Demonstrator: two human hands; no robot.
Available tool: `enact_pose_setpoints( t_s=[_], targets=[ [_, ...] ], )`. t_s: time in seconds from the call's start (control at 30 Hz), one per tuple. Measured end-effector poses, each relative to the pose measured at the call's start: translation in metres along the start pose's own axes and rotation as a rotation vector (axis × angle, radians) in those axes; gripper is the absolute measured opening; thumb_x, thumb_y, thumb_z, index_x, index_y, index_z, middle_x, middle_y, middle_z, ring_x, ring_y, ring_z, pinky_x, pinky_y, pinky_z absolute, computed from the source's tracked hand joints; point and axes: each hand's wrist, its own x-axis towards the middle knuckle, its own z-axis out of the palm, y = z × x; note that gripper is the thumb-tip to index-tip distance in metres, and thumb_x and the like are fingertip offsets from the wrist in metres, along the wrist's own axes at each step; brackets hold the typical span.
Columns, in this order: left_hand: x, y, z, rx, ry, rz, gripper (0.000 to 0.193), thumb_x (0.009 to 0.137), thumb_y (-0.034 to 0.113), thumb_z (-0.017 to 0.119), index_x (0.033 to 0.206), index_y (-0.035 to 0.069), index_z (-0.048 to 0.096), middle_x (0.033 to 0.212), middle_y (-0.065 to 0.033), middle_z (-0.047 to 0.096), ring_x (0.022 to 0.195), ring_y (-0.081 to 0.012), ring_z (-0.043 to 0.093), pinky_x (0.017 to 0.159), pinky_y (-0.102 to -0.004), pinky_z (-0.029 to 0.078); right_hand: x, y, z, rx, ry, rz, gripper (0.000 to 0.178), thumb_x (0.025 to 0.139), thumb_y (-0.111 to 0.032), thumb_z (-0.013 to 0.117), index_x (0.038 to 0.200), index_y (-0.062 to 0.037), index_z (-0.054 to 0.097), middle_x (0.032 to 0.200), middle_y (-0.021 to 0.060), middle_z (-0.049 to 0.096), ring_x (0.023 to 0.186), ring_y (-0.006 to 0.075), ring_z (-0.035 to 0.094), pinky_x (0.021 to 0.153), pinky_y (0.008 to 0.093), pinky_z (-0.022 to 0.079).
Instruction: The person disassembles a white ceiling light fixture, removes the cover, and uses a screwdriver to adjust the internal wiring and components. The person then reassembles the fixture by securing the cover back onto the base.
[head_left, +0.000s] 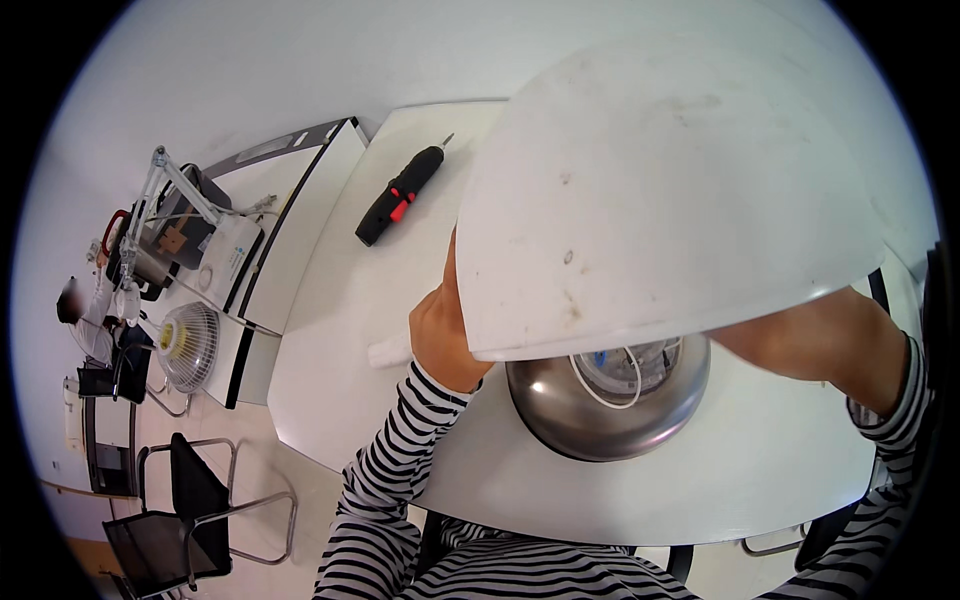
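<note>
A large white domed lampshade (680,200), marked with several dark smudges, is raised over the table in front of me. My left hand (445,335) holds its left edge, fingers hidden behind it. From the right, my right hand (800,340) reaches under the near rim and supports the shade; its fingers are out of sight too. Below the shade sits a round brushed-metal lamp base (610,430), partly covered. Inside the base a white wire (637,385) loops out, and a bit of blue shows.
A black and red electric screwdriver (402,195) lies on the white table (330,350). Near my left hand is a small white cylinder (390,350). On the left stand a side table with a desk lamp (205,200), a fan (187,345), black chairs (190,500) and a seated person (92,325).
</note>
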Motion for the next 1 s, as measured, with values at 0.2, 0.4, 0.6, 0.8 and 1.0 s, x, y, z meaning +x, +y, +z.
enact_pose_setpoints(
  t_s=[0.2,0.4,0.6,0.8,1.0],
  targets=[
    [0.005,0.012,-0.004,-0.216,-0.032,-0.197,0.036,0.058,0.021,0.067,0.087,0.001,0.057,0.076,-0.0085,0.058,0.067,-0.0237,0.055,0.062,-0.0297,0.046,0.004,0.002,-0.003,-0.146,-0.011,-0.081,0.028,0.066,-0.015,0.057,0.092,-0.0058,0.059,0.070,0.0020,0.054,0.060,0.0126,0.055,0.049,0.0269,0.045],
    [0.001,0.002,0.001,0.014,-0.071,-0.073,0.101,0.057,0.058,0.066,0.125,-0.005,0.027,0.104,-0.0131,0.056,0.065,-0.0223,0.060,0.057,-0.0285,0.049,0.012,0.011,-0.006,0.733,-0.411,0.585,0.026,0.073,-0.021,0.061,0.094,-0.0050,0.058,0.065,0.0034,0.055,0.050,0.0108,0.050,0.042,0.0222,0.037],
    [0.002,0.001,0.001,-0.016,0.009,-0.016,0.102,0.054,0.054,0.070,0.125,-0.006,0.027,0.097,-0.0118,0.058,0.066,-0.0226,0.060,0.059,-0.0292,0.049,0.017,0.019,-0.017,1.084,-0.680,1.036,0.033,0.066,-0.019,0.063,0.096,-0.0049,0.058,0.066,0.0062,0.059,0.051,0.0101,0.050,0.049,0.0203,0.040],
    [-0.001,0.000,0.000,-0.058,0.022,-0.042,0.075,0.058,0.034,0.070,0.114,-0.003,0.037,0.086,-0.0102,0.059,0.066,-0.0226,0.058,0.060,-0.0296,0.047,-0.006,0.004,0.001,0.370,0.054,0.070,0.028,0.061,-0.008,0.062,0.089,-0.0055,0.058,0.067,0.0045,0.056,0.054,0.0140,0.054,0.049,0.0244,0.046],
    [-0.002,0.004,0.002,-0.071,-0.012,-0.150,0.036,0.061,0.023,0.064,0.092,0.005,0.059,0.084,-0.0066,0.059,0.074,-0.0226,0.056,0.066,-0.0320,0.047,-0.003,0.020,0.009,0.326,0.065,0.035,0.029,0.060,-0.011,0.067,0.089,-0.0072,0.063,0.078,0.0045,0.062,0.063,0.0179,0.059,0.055,0.0264,0.048]
  ],
)
